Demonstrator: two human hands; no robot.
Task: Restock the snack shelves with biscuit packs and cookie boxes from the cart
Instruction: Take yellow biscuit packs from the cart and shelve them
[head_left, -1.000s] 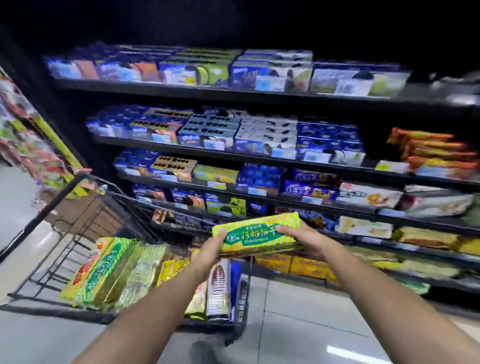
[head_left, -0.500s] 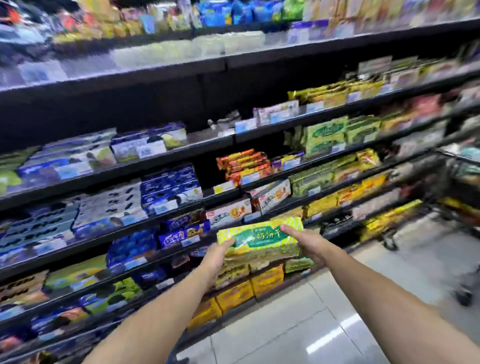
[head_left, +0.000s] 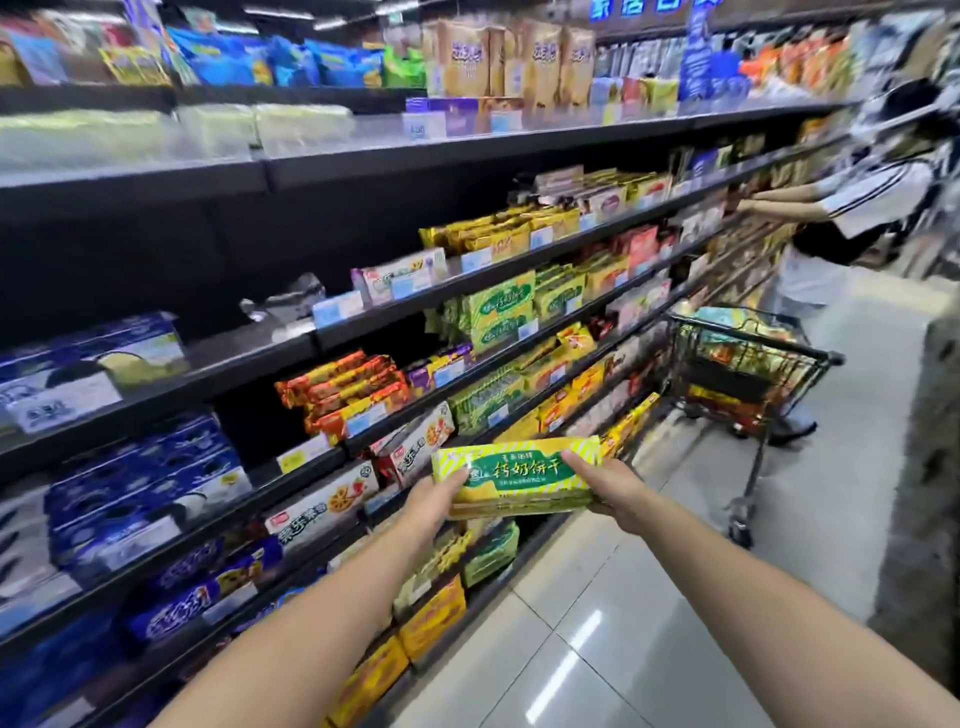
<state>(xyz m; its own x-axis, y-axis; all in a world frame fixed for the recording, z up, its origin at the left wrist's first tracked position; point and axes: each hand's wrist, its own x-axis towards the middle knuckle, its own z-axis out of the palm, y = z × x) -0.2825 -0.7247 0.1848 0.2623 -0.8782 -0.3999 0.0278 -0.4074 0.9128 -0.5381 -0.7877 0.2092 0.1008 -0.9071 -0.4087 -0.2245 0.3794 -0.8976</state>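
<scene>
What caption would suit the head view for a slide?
Left hand and right hand hold a green-and-yellow biscuit pack before snack shelves; a cart stands beyond.

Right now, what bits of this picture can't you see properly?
All head view.
Fingers of the left hand and right hand under the biscuit pack: hidden by the pack.
Pale packs at upper left: motion blur, print unreadable.
Price labels: too small and blurred to read.
Goods in the far cart: distant, behind its wire sides.
Other person: blurred; legs partly behind the cart.
</scene>
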